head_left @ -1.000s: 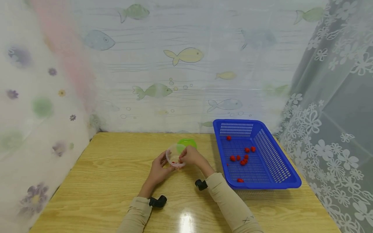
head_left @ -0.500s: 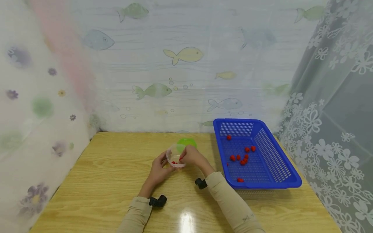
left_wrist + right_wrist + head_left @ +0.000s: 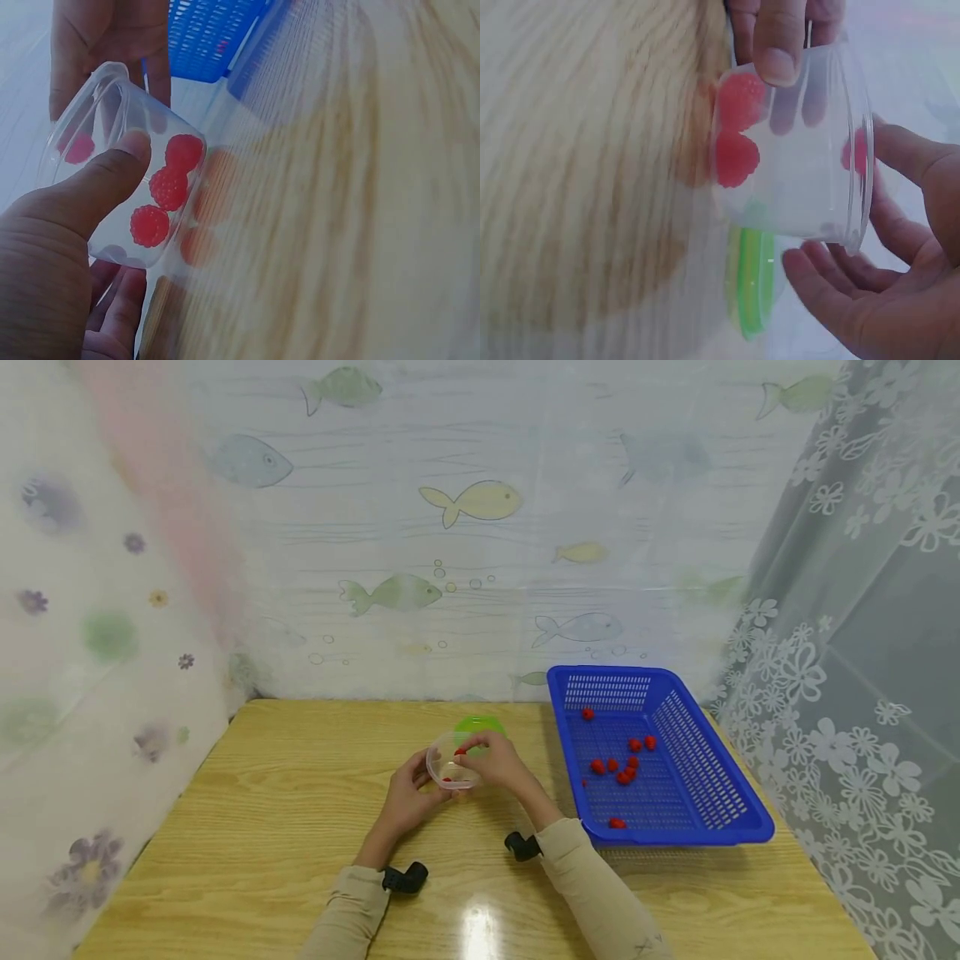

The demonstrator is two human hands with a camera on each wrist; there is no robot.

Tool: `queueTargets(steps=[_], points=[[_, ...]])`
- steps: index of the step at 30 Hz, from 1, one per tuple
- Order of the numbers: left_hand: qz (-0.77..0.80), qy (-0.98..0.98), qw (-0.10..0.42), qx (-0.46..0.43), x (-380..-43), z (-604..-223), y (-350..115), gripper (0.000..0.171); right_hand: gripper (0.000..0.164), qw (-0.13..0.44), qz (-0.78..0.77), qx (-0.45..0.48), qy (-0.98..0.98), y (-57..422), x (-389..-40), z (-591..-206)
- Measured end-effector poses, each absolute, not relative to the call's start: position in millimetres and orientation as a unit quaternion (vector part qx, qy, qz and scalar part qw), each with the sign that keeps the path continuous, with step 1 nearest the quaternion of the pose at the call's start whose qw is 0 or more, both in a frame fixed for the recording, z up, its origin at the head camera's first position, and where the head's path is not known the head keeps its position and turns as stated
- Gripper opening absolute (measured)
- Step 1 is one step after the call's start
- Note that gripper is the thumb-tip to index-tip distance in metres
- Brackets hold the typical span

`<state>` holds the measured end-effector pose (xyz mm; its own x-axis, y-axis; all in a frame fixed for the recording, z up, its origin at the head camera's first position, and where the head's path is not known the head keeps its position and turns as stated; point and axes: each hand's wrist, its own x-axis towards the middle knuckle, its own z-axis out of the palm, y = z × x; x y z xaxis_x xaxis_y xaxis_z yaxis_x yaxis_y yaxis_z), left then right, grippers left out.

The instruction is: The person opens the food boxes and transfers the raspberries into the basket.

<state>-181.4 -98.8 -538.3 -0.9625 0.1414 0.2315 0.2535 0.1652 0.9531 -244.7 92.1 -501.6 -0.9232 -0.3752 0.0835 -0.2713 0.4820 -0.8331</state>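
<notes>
My left hand [image 3: 408,797] holds a clear plastic tub [image 3: 802,195] with fingers and thumb around its sides. Raspberries [image 3: 169,187] lie on the tub's bottom, seen through the wall in the left wrist view. At the tub's rim, my right hand [image 3: 498,764] pinches one raspberry [image 3: 460,752] between its fingertips. That same berry [image 3: 859,151] shows through the rim in the right wrist view. Just behind the tub lies a green lid [image 3: 482,724], partly hidden by the tub and right hand.
A blue plastic basket [image 3: 682,837] stands on the right of the wooden table [image 3: 262,827], with several raspberries [image 3: 624,777] scattered on its floor. Fish-patterned sheeting [image 3: 480,610] hangs behind the table, and a lace curtain [image 3: 862,735] hangs at the right.
My right hand has risen from inside the tub to its rim, and the pinched raspberry now shows above. The left hand and tub stay nearly in place.
</notes>
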Motion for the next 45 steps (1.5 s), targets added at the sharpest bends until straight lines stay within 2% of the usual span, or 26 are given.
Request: queueTargets(steps=[9,15,18,22,25,28,32,37,45], points=[[-0.627,-0.767,0.062,-0.124,-189.0,-554.3,-96.1,0.081,0.014,0.011,-0.570,-0.208,0.795,97.8,-226.8,-484.3],[-0.620,-0.770,0.063,-0.136,-197.7,-573.1,-99.3,0.073,0.015,0.024,-0.568,-0.212,0.795,98.4,-216.0,-474.0],[-0.621,-0.769,0.057,-0.140,-198.6,-575.6,-100.2,0.073,0.016,0.032,-0.580,-0.210,0.787,99.3,-214.4,-474.1],[-0.627,-0.766,0.052,-0.133,-199.0,-576.3,-99.9,0.076,0.020,0.011,-0.604,-0.212,0.768,103.3,-210.5,-469.8],[-0.627,-0.767,0.049,-0.125,-198.9,-575.1,-99.6,0.077,0.022,-0.003,-0.614,-0.218,0.758,108.2,-204.2,-459.4],[-0.624,-0.771,0.049,-0.118,-198.5,-573.6,-100.1,0.076,0.021,0.008,-0.635,-0.230,0.737,115.8,-196.6,-442.4],[-0.623,-0.773,0.051,-0.111,-198.2,-571.5,-100.8,0.076,0.019,0.020,-0.657,-0.239,0.714,133.4,-186.9,-414.0],[-0.626,-0.769,0.053,-0.120,-199.2,-571.6,-100.8,0.080,0.019,0.000,-0.665,-0.235,0.709,166.8,-185.0,-389.6],[-0.634,-0.760,0.046,-0.139,-198.4,-573.6,-101.2,0.087,0.029,-0.033,-0.610,-0.194,0.767,225.7,-196.2,-384.3]])
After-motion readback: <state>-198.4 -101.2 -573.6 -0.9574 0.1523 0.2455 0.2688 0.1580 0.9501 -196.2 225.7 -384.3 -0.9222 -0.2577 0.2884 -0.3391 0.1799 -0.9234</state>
